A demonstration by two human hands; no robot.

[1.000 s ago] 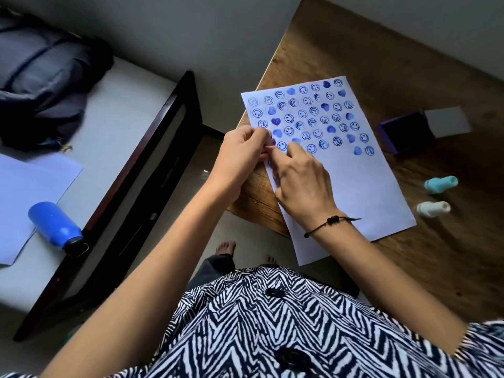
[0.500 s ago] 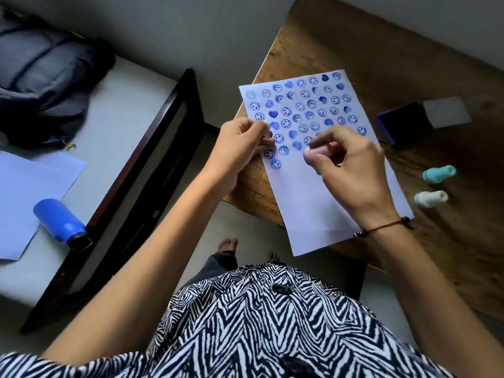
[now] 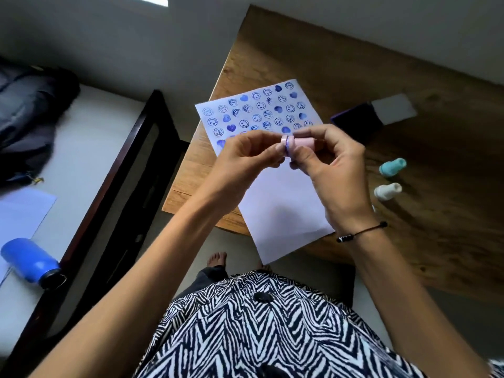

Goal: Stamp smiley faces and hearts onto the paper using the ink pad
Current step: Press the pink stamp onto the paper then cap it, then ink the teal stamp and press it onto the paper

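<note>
A white paper (image 3: pixel 283 208) lies on the wooden table (image 3: pixel 409 241), its upper half covered with rows of blue smiley faces and hearts. Both my hands are raised above the sheet and meet on a small pink stamp (image 3: pixel 297 142) held sideways. My right hand (image 3: pixel 332 173) grips the stamp's body. My left hand (image 3: pixel 245 159) pinches its blue-rimmed face end. The dark purple ink pad (image 3: pixel 354 122) sits open to the right of the paper, with its white lid (image 3: pixel 394 111) beside it. My hands hide the lowest row of prints.
A teal stamp (image 3: pixel 392 167) and a white stamp (image 3: pixel 387 191) lie on the table right of the paper. To the left, a bed holds a blue bottle (image 3: pixel 30 260), a loose sheet (image 3: pixel 19 214) and a dark bag (image 3: pixel 27 118).
My right hand lifted the pink stamp off the paper, leaving new smiley prints. My left hand left the paper's edge and came up to pinch the stamp's end.
</note>
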